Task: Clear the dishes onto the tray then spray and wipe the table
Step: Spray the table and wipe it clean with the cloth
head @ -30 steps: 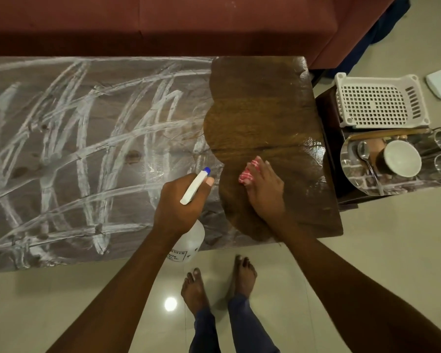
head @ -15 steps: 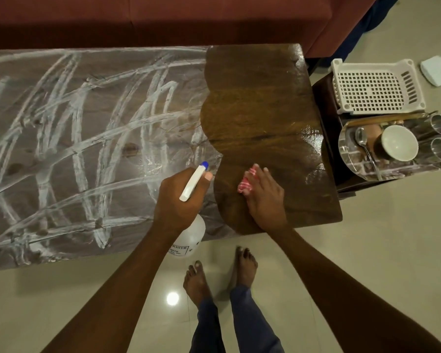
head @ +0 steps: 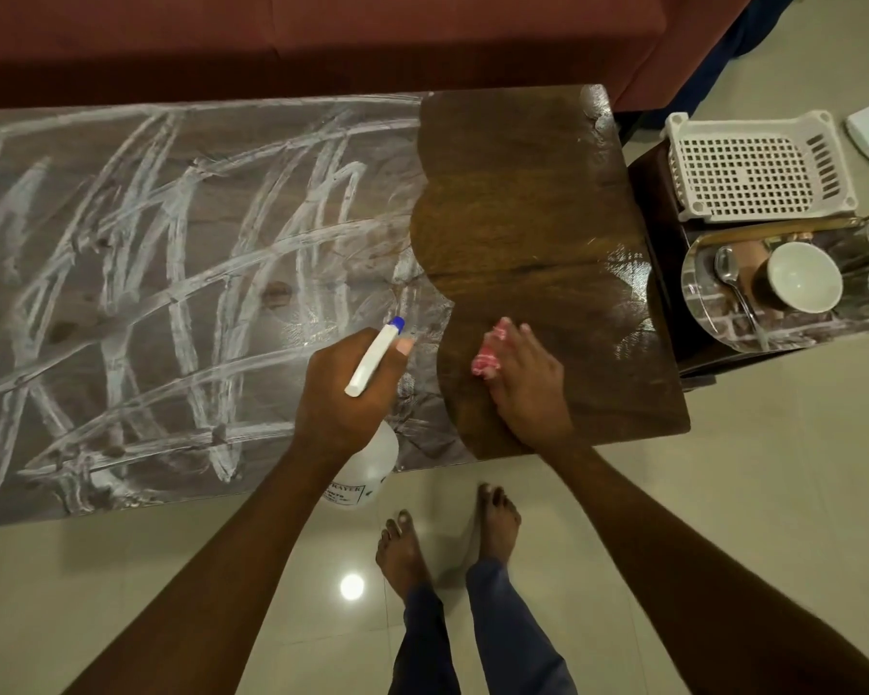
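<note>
Tabletop [head: 523, 193]: L hand [head: 342, 393] grips sprayer [head: 372, 361]; R hand [head: 528, 388], fingers flat, presses cloth [head: 487, 361] near right end.

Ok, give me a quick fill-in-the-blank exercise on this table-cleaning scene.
The spray bottle in the left hand has a ____ nozzle tip.
The right hand presses a cloth on the table at its wiped ____ end.
On the tray, the spoon lies ____ of the cup.
Missing: blue, right, left.
</note>
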